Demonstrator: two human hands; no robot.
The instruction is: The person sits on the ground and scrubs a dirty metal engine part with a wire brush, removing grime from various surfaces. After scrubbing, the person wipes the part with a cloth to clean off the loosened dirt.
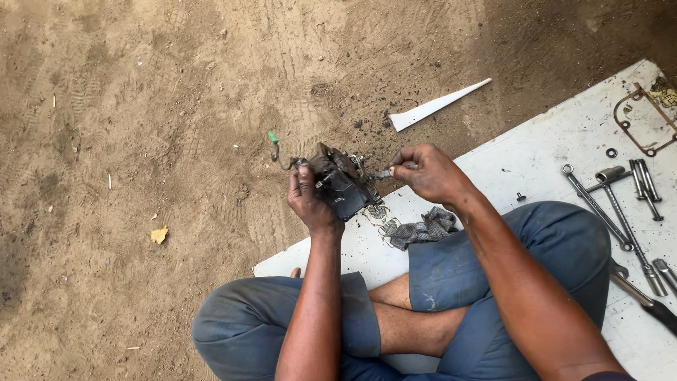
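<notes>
My left hand [307,197] grips a dark, greasy metal engine part [343,183] and holds it up above the edge of a white board [536,148]. A thin wire with a green tip [272,137] hangs off the part's left side. My right hand [430,171] is closed on a small metal tool [384,173], whose tip meets the right side of the part. Under the part a grey rag [423,227] lies on the board. I sit cross-legged in blue trousers.
On the board's right side lie a ring spanner [596,206], several sockets and rods [643,180], a brown gasket [638,120] and a washer [611,152]. A white shard [437,106] lies on the sandy ground [141,141]. A screwdriver handle [652,305] lies by my right knee.
</notes>
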